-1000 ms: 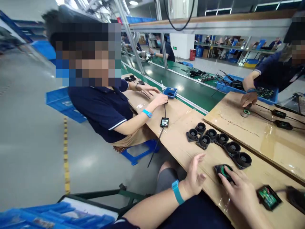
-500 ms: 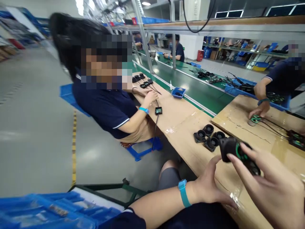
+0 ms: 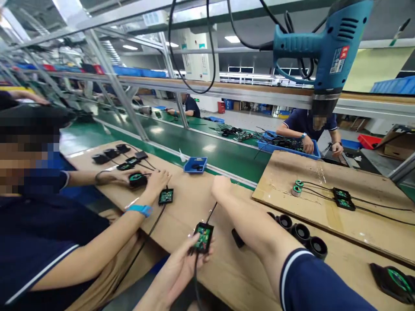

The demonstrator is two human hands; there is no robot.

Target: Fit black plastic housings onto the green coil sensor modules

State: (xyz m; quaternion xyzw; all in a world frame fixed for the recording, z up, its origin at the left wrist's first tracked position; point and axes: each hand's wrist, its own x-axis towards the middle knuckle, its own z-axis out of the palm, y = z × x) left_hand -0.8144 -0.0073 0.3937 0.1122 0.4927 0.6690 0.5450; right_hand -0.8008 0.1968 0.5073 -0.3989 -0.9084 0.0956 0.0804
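My left hand [image 3: 194, 255] grips a small open black box [image 3: 203, 237] with a green circuit board inside, thumb on its edge. One black cable [image 3: 196, 276] hangs from the box's lower end. Another thin cable [image 3: 212, 211] runs from its top toward my right hand [image 3: 222, 186], which is stretched forward over the cardboard [image 3: 240, 276]. The fingers of that hand are turned away and hidden. Beside my right forearm stand several round black housings [image 3: 301, 233]. Farther right lies a black housing with a green ring-shaped board [image 3: 394, 278].
A co-worker's hands [image 3: 152, 185] handle a cabled part at left, near another boxed board [image 3: 166, 196]. A blue tray [image 3: 195, 165] stands ahead. A teal power tool [image 3: 337, 47] hangs overhead at right. Wired boards [image 3: 343, 198] lie on the raised cardboard [image 3: 311, 168].
The view has swung right. My right hand no longer holds the black housing with the green board and has reached forward. My left hand, empty before, now grips the boxed circuit board.
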